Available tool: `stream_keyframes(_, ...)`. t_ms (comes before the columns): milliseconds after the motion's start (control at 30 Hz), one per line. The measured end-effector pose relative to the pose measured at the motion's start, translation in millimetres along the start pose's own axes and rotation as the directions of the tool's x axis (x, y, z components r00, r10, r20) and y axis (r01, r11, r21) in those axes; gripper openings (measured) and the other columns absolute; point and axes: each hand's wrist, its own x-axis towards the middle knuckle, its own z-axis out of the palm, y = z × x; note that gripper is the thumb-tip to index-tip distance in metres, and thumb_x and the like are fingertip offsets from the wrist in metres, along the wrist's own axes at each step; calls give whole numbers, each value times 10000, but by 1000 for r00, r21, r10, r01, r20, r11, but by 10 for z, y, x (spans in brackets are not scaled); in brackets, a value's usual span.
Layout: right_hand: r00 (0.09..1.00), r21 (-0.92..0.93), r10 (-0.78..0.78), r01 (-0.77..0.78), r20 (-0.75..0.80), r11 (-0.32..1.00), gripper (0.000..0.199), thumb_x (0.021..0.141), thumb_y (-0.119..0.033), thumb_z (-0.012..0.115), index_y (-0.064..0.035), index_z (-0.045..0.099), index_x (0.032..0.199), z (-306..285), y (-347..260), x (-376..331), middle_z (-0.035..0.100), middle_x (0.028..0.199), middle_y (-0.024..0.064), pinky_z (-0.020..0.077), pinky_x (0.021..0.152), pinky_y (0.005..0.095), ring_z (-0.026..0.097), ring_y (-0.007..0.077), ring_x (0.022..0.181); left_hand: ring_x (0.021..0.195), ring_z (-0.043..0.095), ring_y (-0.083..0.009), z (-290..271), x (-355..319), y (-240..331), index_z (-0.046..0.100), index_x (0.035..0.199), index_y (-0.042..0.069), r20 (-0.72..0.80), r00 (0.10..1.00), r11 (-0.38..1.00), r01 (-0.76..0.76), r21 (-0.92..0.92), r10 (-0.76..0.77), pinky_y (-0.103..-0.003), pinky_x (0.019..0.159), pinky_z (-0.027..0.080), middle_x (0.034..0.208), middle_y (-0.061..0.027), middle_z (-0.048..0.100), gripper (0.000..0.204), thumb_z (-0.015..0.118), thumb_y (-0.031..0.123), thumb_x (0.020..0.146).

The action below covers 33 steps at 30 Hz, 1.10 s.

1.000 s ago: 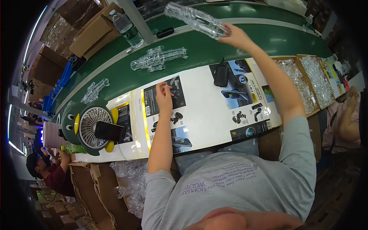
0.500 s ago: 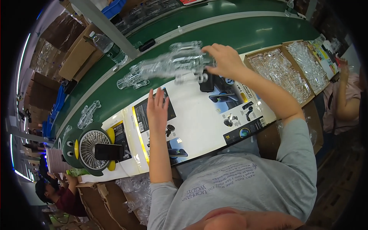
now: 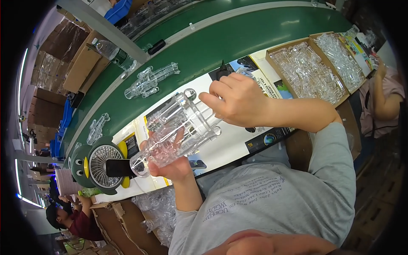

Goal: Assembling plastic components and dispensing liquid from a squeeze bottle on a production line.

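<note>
Nearest of all, the clear moulded plastic blister shell [image 3: 176, 131] is held up above the flat printed white packaging cards [image 3: 229, 148] rather than resting on them, and it is gripped at both ends. Its long axis is seen to run on a slant, from low at the person's left to high at the right. The left hand [image 3: 170, 163] is cupped beneath the lower end, with fingers curled up round the shell from underneath; the right hand [image 3: 238, 102] is closed in a pinch over the upper end, although what exactly is caught between its fingertips cannot be made out through the clear plastic. The shell thus lies between the two hands, touching both, and neither is clearly nearer. Just beside the left hand, a green and yellow desk fan [image 3: 100, 165] is stood on the cards. Farther off, more clear shells [image 3: 151, 80] are laid on the green conveyor belt [image 3: 238, 38], and cardboard trays of clear plastic parts [image 3: 308, 72] are set to the right.
</note>
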Motion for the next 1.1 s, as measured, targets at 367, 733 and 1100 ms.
stream_keyframes(367,996,44,-42,38,84,998,383,614,-126,622,-77,569,990,-8,-114,0,514,776,22,405,621,297,530,173,664,1268,341,-296,-403,135,146,447,1229,189,179,981,983,99,-154,-71,-643,1016,227,1333,-26,425,597,684,373,713)
stream_keyframes(733,975,600,0,-137,223,788,332,590,-162,671,-39,540,870,-133,-853,-280,481,669,52,444,415,287,545,182,493,814,559,-134,187,-35,856,407,1104,93,595,741,942,-158,-297,312,-356,907,384,818,39,546,576,775,202,675)
stream_keyframes(1100,955,691,-30,-190,294,697,307,566,-124,663,-76,555,849,-181,-952,-299,481,661,28,429,416,305,547,171,490,731,534,-108,287,-418,972,400,1103,90,439,797,909,-385,-161,415,-279,754,394,771,32,531,553,754,199,693)
